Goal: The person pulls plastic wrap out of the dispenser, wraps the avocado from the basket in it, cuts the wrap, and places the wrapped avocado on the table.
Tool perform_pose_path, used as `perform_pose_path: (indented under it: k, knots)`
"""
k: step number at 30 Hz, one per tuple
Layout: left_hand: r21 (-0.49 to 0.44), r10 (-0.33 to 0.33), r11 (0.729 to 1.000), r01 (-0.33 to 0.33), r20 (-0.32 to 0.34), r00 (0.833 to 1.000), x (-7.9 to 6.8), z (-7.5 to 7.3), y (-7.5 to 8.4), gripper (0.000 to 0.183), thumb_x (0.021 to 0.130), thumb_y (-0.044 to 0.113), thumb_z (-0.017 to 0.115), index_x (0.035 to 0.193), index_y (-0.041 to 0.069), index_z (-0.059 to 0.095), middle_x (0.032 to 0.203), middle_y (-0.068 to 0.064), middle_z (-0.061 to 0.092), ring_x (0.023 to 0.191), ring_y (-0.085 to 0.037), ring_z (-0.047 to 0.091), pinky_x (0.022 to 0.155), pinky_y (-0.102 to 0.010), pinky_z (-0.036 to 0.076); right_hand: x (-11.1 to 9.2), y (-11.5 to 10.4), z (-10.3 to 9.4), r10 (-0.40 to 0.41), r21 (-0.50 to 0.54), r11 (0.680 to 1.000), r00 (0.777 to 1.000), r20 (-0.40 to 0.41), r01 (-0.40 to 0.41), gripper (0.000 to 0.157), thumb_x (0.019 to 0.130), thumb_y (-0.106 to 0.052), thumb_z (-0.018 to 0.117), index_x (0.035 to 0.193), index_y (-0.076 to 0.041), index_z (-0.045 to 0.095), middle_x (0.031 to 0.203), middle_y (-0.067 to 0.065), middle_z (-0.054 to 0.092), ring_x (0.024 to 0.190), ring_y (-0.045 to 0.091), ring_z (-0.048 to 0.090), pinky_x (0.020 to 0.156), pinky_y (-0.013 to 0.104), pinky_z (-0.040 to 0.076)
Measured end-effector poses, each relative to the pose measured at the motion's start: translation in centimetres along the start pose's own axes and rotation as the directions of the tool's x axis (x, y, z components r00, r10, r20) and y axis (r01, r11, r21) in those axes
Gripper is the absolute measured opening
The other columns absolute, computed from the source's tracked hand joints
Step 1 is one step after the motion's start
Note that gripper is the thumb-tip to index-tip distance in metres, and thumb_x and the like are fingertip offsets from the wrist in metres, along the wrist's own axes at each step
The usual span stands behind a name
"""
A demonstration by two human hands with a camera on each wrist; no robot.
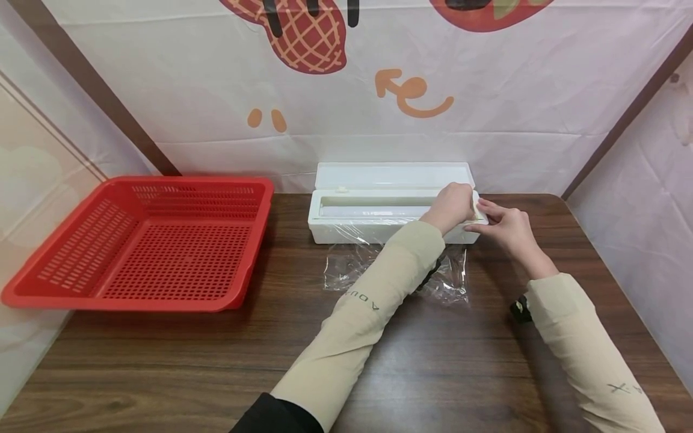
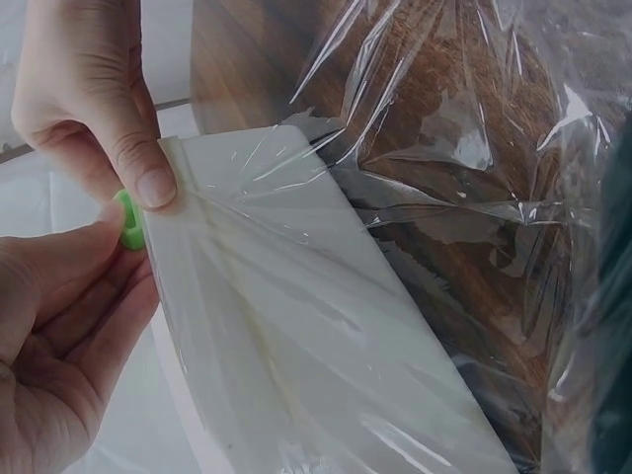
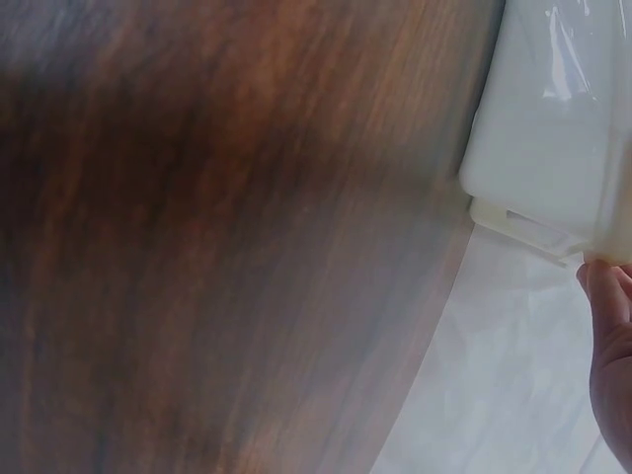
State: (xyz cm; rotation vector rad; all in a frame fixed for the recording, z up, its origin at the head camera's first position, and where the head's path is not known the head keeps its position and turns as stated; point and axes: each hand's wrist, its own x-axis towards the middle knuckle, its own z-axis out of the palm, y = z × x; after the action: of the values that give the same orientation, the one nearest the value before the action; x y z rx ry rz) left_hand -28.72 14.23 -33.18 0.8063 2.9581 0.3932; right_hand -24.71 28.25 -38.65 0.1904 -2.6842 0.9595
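Cream sleeves: two cream fabric sleeves (image 1: 346, 337) reach in from the near edge; the left one crosses over the film and blocks part of the box's front from the head view.
Clear film: a sheet of clear, crinkled plastic film (image 1: 346, 264) drapes down the near face of the box and spreads onto the table.
Left hand: the left hand (image 1: 452, 204) pinches a small bright-green piece (image 2: 131, 227) between thumb and fingers at the box's right end.
Right hand: the right hand (image 1: 509, 228) grips that same end, thumb pressed on the edge, fingers behind it.
Red basket: a red rectangular plastic basket (image 1: 108, 304) with slotted walls stands left of the box, well clear of both hands.
White box: a long white plastic box (image 1: 319, 231) sits at the far side of the table, its long axis running left to right, a white roll (image 1: 373, 211) inside lying the same way.
Lid: the box's white lid (image 1: 392, 175) stands raised along the far side.
Table: dark brown wood-grain tabletop (image 1: 433, 385).
Backdrop: pale, creased sheeting (image 1: 514, 102) with red and orange prints and brown bands.
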Motion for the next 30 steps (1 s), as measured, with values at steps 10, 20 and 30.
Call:
perform_pose_path:
  k: [10,20,30]
  knots:
    - [-0.023,-0.009,1.0,0.009,0.011,1.0,0.04,-0.02,-0.21,0.016,0.075,0.02,0.07,0.089,0.013,0.067,0.088,0.004,0.066,0.086,-0.01,0.058,0.078,-0.018,0.044,-0.01,-0.13,-0.1,-0.007,0.004,1.0,1.0,0.014,0.007,0.057,0.066,-0.023,0.081,0.114,0.0,0.061,0.117,0.013,0.059,0.105,0.028,0.057,0.064,0.001,0.035]
    - [-0.041,-0.013,0.999,0.014,0.023,1.0,-0.1,-0.1,-0.25,0.014,0.075,0.02,0.071,0.087,0.013,0.068,0.086,0.005,0.066,0.083,-0.01,0.058,0.076,-0.018,0.044,-0.1,-0.18,-0.26,-0.021,-0.006,1.0,1.0,0.017,0.021,0.057,0.067,-0.025,0.08,0.114,0.0,0.06,0.116,0.013,0.059,0.104,0.03,0.057,0.064,0.004,0.034]
    - [-0.036,-0.003,0.999,0.004,0.026,1.0,-0.14,-0.13,-0.38,0.015,0.076,0.02,0.071,0.087,0.013,0.066,0.085,0.005,0.065,0.081,-0.01,0.057,0.076,-0.018,0.044,-0.16,-0.14,-0.3,-0.026,-0.008,1.0,1.0,0.008,0.026,0.056,0.067,-0.023,0.081,0.114,0.0,0.061,0.115,0.014,0.059,0.101,0.031,0.059,0.061,0.006,0.035]
